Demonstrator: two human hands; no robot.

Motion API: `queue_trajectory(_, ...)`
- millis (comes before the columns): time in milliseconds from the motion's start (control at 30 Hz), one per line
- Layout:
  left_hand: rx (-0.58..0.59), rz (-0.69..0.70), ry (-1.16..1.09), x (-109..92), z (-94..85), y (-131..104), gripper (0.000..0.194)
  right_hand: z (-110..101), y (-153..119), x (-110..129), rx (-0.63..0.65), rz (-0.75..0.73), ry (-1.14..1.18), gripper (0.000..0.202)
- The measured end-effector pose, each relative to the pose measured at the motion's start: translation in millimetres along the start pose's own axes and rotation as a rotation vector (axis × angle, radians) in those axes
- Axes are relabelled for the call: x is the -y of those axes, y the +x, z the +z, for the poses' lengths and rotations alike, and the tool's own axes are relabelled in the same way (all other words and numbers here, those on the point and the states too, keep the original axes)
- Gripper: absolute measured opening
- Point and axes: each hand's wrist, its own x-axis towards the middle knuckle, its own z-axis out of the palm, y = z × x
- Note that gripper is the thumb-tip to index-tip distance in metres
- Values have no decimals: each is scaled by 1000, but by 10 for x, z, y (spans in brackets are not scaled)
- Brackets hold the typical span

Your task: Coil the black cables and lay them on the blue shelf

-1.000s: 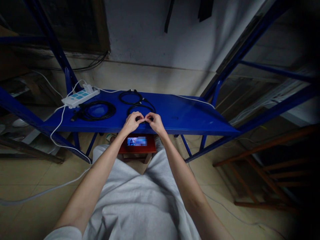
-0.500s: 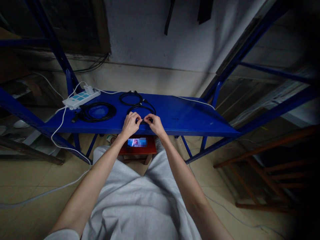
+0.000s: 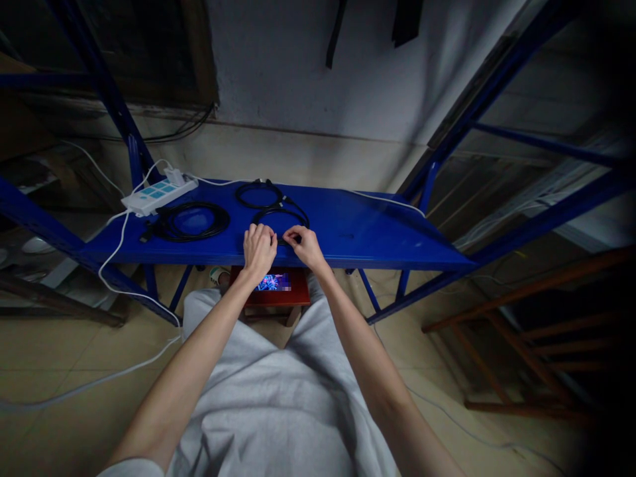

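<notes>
A small coil of black cable (image 3: 284, 211) lies on the blue shelf, and its near side runs under both my hands. My left hand (image 3: 260, 249) is closed over the coil's near left side, knuckles up, with its fingertips mostly hidden. My right hand (image 3: 306, 246) pinches thumb and forefinger at the near right part of the same coil. A short dark stretch of cable shows between the hands. Just behind sits another small black cable coil (image 3: 258, 196), touching the first. A larger black cable coil (image 3: 193, 222) lies to the left.
The blue shelf (image 3: 368, 232) has a white power strip (image 3: 161, 195) at its left end, with a white cord hanging to the floor. A lit phone (image 3: 271, 283) lies on a red-brown stool (image 3: 278, 298) below. Blue posts flank both sides; a wooden chair (image 3: 507, 344) stands right.
My left hand has turned with its knuckles further up, and its fingertips have drawn slightly away from my right hand's. The phone's picture is different. The cable coils stay where they were.
</notes>
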Motion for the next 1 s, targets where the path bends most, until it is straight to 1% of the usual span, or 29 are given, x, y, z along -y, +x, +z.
queue_trajectory(133, -17, -40, -5, 33, 59, -33, 20, -7, -9, 7, 30, -65, -51, 7)
queue_trajectory(333, -8, -20, 7, 66, 52, -18, 22, -68, -7, 2, 30, -83, -67, 12)
queue_trajectory(533, -9, -19, -18, 107, 0, 55, 19, -11, -10, 23, -52, -24, -280, 4)
queue_trajectory(700, 20, -75, -28, 19, 3, 43, 19, 38, 7, 70, 5, -69, -383, 7)
queue_trajectory(867, 53, -109, -37, -84, 5, 19, 17, -4, 48, 67, 37, -63, -359, 10)
queue_trajectory(1000, 19, -114, -45, -26, -2, 46, 17, -16, 96, 62, 93, -62, -262, 13)
